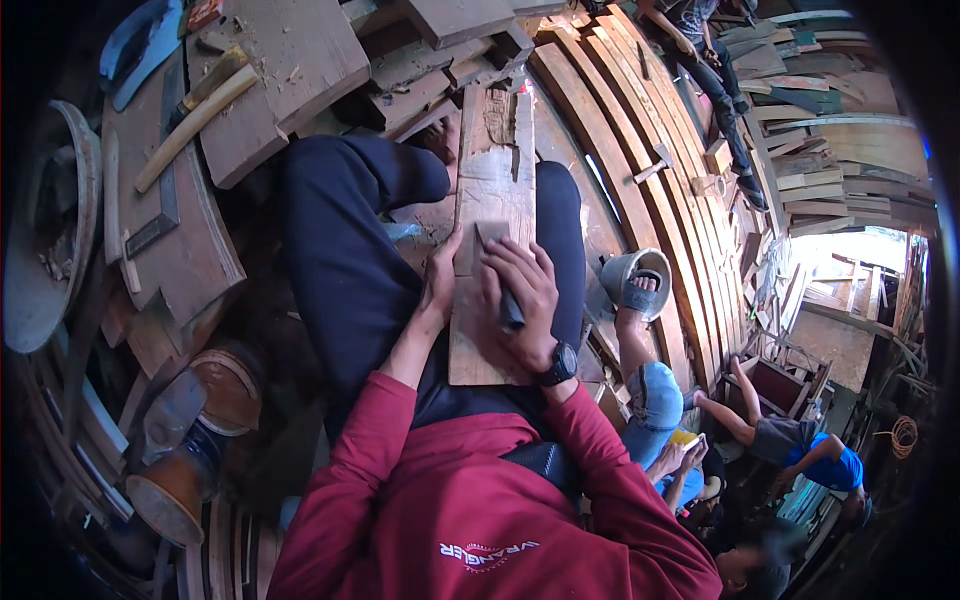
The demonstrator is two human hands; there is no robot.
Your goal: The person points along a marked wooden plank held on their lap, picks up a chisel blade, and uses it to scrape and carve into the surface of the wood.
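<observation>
Wooden board (494, 190) beneath 2 hands, small flat piece (466, 256) on top between them. Dark-handled tool (512, 312) gripped in right hand (522, 290); left hand (442, 268) against board's left edge, grip unclear. Bucket (613, 278) right of both.

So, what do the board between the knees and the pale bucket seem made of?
The board looks like bare wood: visible grain, a rough patch near its far end. The bucket seems plastic, matte, from its smooth wall, though painted metal is possible.
</observation>
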